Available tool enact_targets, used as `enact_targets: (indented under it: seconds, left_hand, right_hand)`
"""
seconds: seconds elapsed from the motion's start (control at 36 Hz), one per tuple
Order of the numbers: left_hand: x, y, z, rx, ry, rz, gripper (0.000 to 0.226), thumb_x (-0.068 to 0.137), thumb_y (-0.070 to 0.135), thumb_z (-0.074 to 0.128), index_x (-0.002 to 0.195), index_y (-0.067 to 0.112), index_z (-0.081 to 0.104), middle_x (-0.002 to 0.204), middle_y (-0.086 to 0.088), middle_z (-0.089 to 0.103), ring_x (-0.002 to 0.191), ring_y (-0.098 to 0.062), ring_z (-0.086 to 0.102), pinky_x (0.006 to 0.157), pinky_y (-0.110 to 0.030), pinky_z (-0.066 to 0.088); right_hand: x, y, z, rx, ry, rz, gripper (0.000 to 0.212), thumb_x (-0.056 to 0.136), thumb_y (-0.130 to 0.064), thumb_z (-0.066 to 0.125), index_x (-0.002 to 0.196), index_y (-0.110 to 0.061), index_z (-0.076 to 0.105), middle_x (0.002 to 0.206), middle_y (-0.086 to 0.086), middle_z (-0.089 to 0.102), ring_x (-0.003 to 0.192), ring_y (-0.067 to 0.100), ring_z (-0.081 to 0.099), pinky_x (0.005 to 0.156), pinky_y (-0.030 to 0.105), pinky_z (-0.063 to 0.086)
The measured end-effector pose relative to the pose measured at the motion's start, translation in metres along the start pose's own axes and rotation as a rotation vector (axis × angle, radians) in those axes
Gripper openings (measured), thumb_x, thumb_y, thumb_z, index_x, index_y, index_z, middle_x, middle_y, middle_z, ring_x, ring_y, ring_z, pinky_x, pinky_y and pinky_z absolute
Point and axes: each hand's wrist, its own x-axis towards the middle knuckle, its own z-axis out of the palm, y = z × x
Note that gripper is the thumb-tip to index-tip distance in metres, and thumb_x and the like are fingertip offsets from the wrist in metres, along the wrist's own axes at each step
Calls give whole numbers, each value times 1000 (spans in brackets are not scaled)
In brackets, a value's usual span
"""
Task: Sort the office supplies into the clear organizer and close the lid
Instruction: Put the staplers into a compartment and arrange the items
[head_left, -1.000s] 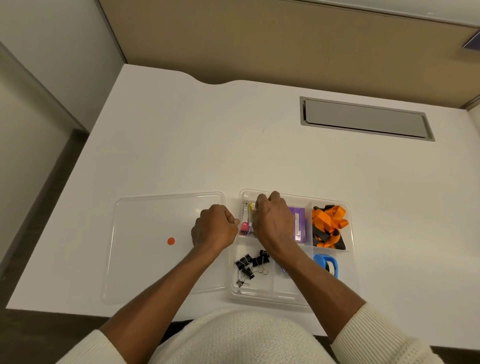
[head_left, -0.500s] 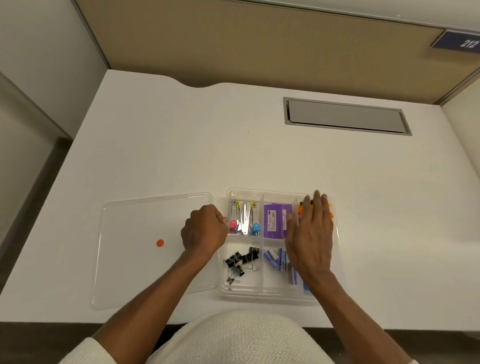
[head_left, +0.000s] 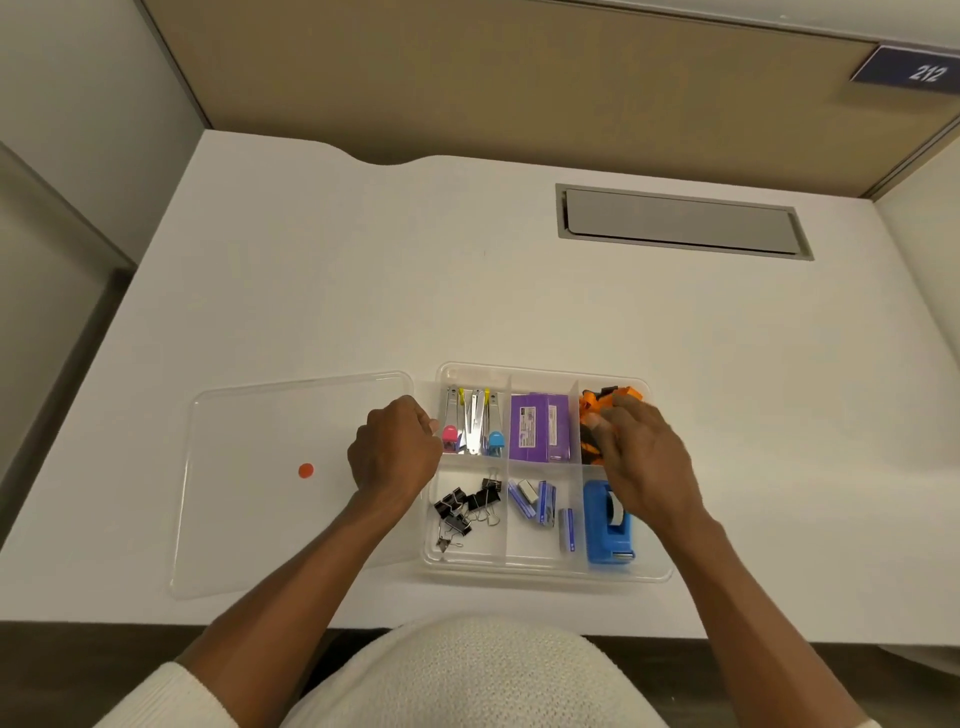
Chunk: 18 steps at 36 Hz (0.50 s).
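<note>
Resting curled, right fingers (head_left: 618, 415) touch orange clips (head_left: 592, 402); left hand (head_left: 395, 449) fisted.

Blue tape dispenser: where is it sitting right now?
In the head view, the blue tape dispenser lies in the organizer's near-right compartment, just below the right hand and right of the small blue staple boxes.

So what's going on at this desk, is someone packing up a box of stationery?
Yes, a person is sorting office supplies into a clear organizer. The right hand is over the orange-and-black items in the far right compartment, fingers curled onto them. The left hand rests as a fist at the organizer's left edge. Binder clips, a purple box and a blue tape dispenser are already inside. The lid lies beside it, not yet on.
</note>
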Motion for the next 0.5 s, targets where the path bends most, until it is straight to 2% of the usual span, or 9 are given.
enact_targets:
  seconds: [0.06, 0.11, 0.17, 0.25, 0.39, 0.5]
  left_hand:
    - [0, 0, 1, 2, 6, 0, 5, 91, 17, 66, 88, 20, 68, 97, 0, 78, 83, -27, 72, 70, -38, 59]
    - [0, 1, 1, 3, 11, -5, 4, 91, 17, 66, 88, 19, 68, 98, 0, 79, 83, -28, 73, 70, -38, 59]
    - [0, 1, 1, 4, 12, -8, 4, 91, 18, 67, 88, 19, 68, 98, 0, 79, 84, -28, 73, 71, -38, 60]
    - [1, 1, 1, 11, 7, -14, 5, 92, 20, 68, 86, 21, 67, 97, -1, 78, 84, -28, 73, 72, -40, 61]
    - [0, 2, 2, 42, -3, -15, 1, 91, 18, 69, 92, 19, 69, 100, -2, 77, 85, -27, 73, 73, -39, 61]
    - [-1, 4, 4, 52, -2, -20, 9, 90, 18, 72, 99, 15, 71, 100, -3, 76, 85, -26, 72, 70, -36, 59]
  right_hand:
    - [0, 2, -1, 18, -11, 48, 62, 103, -57, 28, 140, -16, 57, 149, 5, 56, 140, 22, 49, 112, 31, 40]
    - [0, 5, 4, 13, -93, 40, 66, 104, -55, 31, 157, -16, 38, 168, 5, 32, 158, 22, 23, 123, 31, 22]
    - [-2, 9, 10, 2, -179, -2, 73, 102, -58, 34, 162, -17, 24, 173, 3, 15, 161, 18, 6, 125, 31, 17]
    - [-7, 10, 20, -60, -259, -22, 90, 92, -71, 26, 165, -21, 7, 175, 1, -3, 161, 18, -8, 126, 32, 15]
    - [-7, 10, 26, -339, -342, -38, 97, 89, -77, 13, 165, -18, -3, 174, 8, -10, 159, 25, -17, 128, 36, 4]
    - [1, -2, 20, -428, -396, 3, 102, 85, -80, 7, 165, -18, -4, 173, 12, -6, 160, 32, -12, 131, 45, 10]
